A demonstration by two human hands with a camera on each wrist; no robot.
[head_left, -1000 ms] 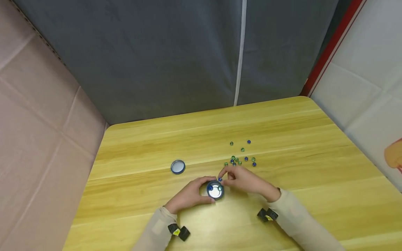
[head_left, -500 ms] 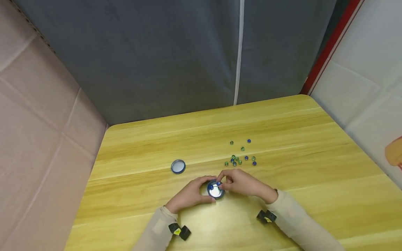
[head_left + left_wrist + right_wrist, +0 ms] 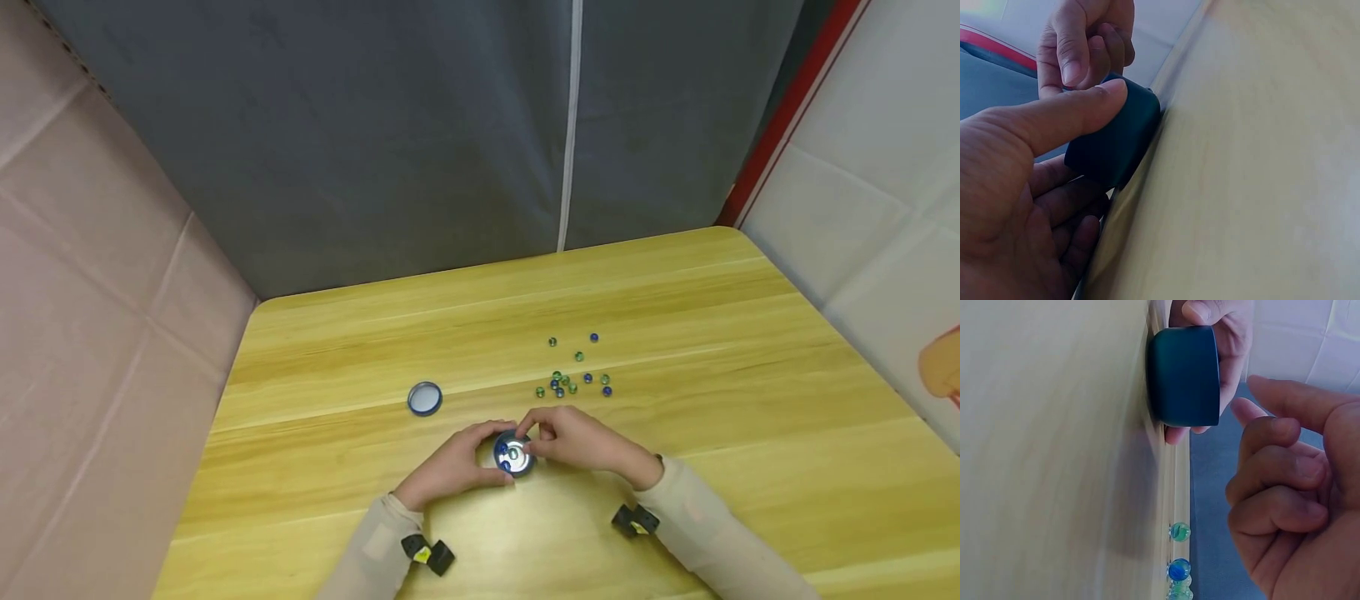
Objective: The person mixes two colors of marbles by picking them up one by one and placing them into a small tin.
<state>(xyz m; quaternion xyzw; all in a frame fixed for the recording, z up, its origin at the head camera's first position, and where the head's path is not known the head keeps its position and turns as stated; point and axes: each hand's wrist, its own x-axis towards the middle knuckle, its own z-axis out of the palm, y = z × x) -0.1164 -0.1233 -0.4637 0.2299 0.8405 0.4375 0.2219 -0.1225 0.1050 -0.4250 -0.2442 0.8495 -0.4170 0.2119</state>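
Note:
A small round blue tin (image 3: 1185, 378) stands on the table, its silvery inside facing up in the head view. My left hand (image 3: 456, 467) grips it from the left, thumb on the near side and fingers on the far side. Inside lie two blue marbles (image 3: 506, 467) and a green marble (image 3: 513, 454). Over the tin's right rim hovers my right hand (image 3: 573, 436). Its thumb and index finger are apart with nothing between them, and the other fingers are loosely curled, as the right wrist view shows.
A round blue-rimmed lid (image 3: 425, 399) lies inside-up to the left. Several green and blue marbles (image 3: 566, 381) are scattered beyond my right hand. The wooden table (image 3: 337, 350) ends at a grey curtain (image 3: 375, 167) at the back.
My right hand has brought a blue marble left over the tin and let it go. That marble now lies inside at the near side. The left hand has kept its grip.

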